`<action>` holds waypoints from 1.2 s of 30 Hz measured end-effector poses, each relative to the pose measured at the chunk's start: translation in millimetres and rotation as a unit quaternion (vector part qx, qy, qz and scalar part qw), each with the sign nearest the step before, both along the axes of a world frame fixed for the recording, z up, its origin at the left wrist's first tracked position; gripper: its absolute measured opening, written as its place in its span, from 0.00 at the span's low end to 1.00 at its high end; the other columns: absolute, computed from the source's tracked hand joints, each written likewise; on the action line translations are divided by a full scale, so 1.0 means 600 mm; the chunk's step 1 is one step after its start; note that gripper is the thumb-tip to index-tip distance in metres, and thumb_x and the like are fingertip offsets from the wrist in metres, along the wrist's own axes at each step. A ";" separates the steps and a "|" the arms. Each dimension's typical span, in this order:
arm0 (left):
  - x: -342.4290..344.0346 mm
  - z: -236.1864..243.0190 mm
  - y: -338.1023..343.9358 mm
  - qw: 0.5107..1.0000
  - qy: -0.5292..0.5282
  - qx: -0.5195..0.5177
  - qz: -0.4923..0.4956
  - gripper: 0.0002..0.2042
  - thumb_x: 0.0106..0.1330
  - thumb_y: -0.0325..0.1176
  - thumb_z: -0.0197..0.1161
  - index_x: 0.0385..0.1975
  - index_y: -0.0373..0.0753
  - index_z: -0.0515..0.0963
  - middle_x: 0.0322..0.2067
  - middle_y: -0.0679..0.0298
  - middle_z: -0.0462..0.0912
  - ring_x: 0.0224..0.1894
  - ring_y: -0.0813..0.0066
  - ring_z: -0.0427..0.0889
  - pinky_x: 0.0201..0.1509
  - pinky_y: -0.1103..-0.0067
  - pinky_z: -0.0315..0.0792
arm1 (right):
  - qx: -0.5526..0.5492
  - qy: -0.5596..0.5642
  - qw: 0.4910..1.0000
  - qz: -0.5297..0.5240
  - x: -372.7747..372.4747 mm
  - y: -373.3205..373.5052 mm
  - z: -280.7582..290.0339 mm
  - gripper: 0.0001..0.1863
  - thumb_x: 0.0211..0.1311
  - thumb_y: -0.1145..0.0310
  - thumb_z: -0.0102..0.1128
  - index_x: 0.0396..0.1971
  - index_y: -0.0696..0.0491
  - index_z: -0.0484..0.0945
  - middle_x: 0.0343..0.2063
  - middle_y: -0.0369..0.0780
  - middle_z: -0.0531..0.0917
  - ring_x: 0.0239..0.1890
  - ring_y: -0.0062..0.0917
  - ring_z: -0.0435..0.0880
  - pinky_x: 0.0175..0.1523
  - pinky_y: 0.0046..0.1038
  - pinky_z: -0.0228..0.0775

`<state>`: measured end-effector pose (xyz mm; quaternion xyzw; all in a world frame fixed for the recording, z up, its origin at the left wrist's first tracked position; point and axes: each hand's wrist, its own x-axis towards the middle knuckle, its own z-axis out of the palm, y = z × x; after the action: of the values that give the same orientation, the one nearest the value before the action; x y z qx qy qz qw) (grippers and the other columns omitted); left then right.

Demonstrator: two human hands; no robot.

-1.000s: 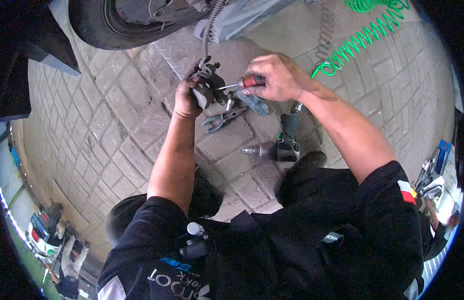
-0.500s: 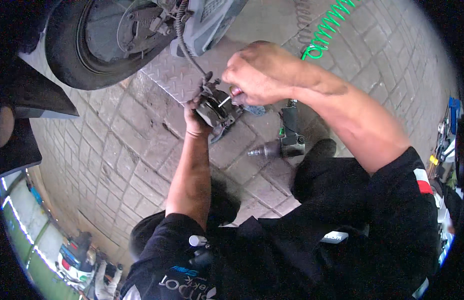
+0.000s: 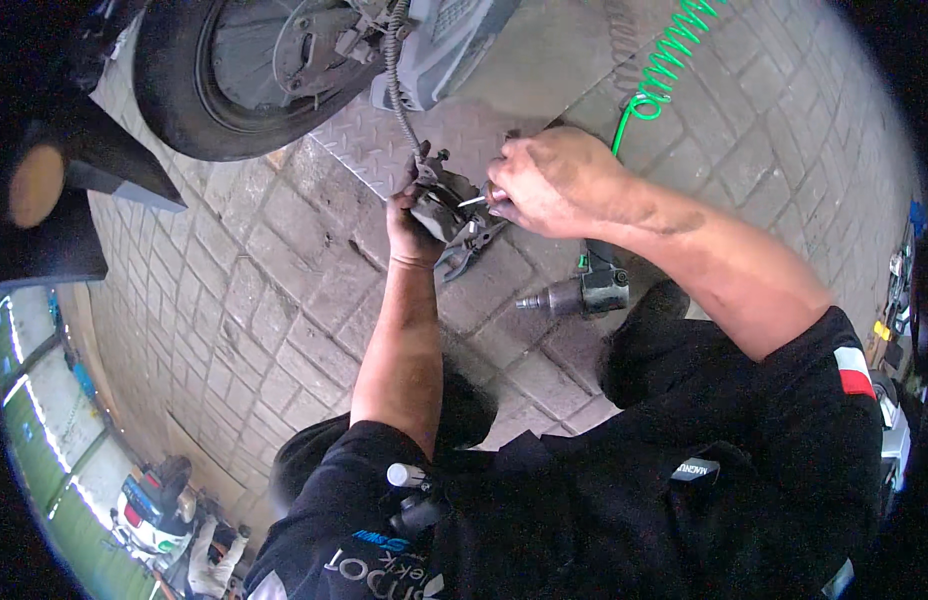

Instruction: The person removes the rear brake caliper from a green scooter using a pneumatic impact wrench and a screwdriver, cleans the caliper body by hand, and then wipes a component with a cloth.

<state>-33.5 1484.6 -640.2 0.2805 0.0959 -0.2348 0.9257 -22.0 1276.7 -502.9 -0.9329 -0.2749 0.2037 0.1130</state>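
Gripped in the left hand (image 3: 409, 235) is a caliper (image 3: 439, 213), thumb and fingers closed round its left side; the right hand (image 3: 556, 182) holds a screwdriver (image 3: 471, 202), its fingers bunched narrow about the handle, most of which they hide; the shaft points left into the gap of the caliper, though whether its tip touches anything inside cannot be told. The caliper is held tilted above the paving (image 3: 269, 305), near the middle of the view, just in front of the edge of a treadplate (image 3: 379, 150); a ribbed line (image 3: 393, 75) runs from the caliper up toward the wheel (image 3: 169, 90), which stands at the upper left beside a grey panel (image 3: 439, 65).

Pliers (image 3: 454, 267) lie on the paving, seen just below the caliper and near the left wrist; farther right lies an impact wrench (image 3: 589, 292), dark, its socket pointing left and its handle partly covered by the right forearm (image 3: 674, 225); beyond that forearm a green hose (image 3: 656, 85) coils away toward the top; where its near end goes is hidden. At the lower left, well apart from the work, is a white scooter (image 3: 144, 520) with a red light.
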 end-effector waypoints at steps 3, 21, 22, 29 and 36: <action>-0.001 0.013 0.000 1.000 -0.002 0.002 0.007 0.35 0.49 0.40 0.56 0.61 0.38 0.59 0.46 0.60 0.74 0.42 0.62 0.76 0.46 0.66 0.73 | 0.070 -0.030 0.997 -0.019 -0.013 -0.004 -0.001 0.12 0.52 0.58 0.61 0.27 0.52 0.78 0.27 0.41 0.78 0.31 0.37 0.81 0.37 0.37 0.74; -0.001 0.041 0.013 0.996 -0.065 0.068 -0.003 0.38 0.48 0.39 0.59 0.62 0.34 0.57 0.49 0.55 0.72 0.41 0.65 0.76 0.48 0.70 0.72 | 0.234 -0.012 0.972 0.022 -0.014 -0.041 -0.062 0.12 0.50 0.62 0.64 0.29 0.53 0.76 0.27 0.41 0.77 0.33 0.37 0.78 0.36 0.36 0.71; -0.003 0.038 0.016 0.996 -0.054 0.069 -0.005 0.38 0.47 0.40 0.59 0.62 0.35 0.58 0.48 0.55 0.72 0.41 0.64 0.76 0.48 0.69 0.72 | 0.240 -0.025 0.970 0.023 -0.014 -0.038 -0.069 0.12 0.50 0.62 0.64 0.29 0.53 0.76 0.28 0.42 0.77 0.33 0.37 0.78 0.36 0.36 0.71; -0.013 0.000 -0.009 0.996 -0.037 0.076 -0.011 0.28 0.55 0.47 0.52 0.55 0.39 0.65 0.44 0.53 0.76 0.45 0.53 0.75 0.49 0.60 0.71 | 0.241 -0.066 0.967 0.048 0.026 -0.083 -0.117 0.19 0.51 0.55 0.64 0.31 0.58 0.76 0.31 0.45 0.77 0.39 0.40 0.76 0.47 0.37 0.67; 0.018 0.013 0.074 0.991 0.045 0.110 -0.054 0.29 0.55 0.49 0.46 0.56 0.39 0.64 0.45 0.49 0.75 0.48 0.49 0.74 0.51 0.55 0.69 | 0.008 0.283 0.958 0.049 -0.039 -0.117 -0.130 0.14 0.54 0.59 0.59 0.38 0.51 0.78 0.37 0.47 0.82 0.37 0.41 0.81 0.42 0.40 0.73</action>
<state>-23.0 1529.1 -632.3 0.3750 0.1472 -0.2845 0.8699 -45.2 1206.5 -581.0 -0.8217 -0.2784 0.4624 0.1832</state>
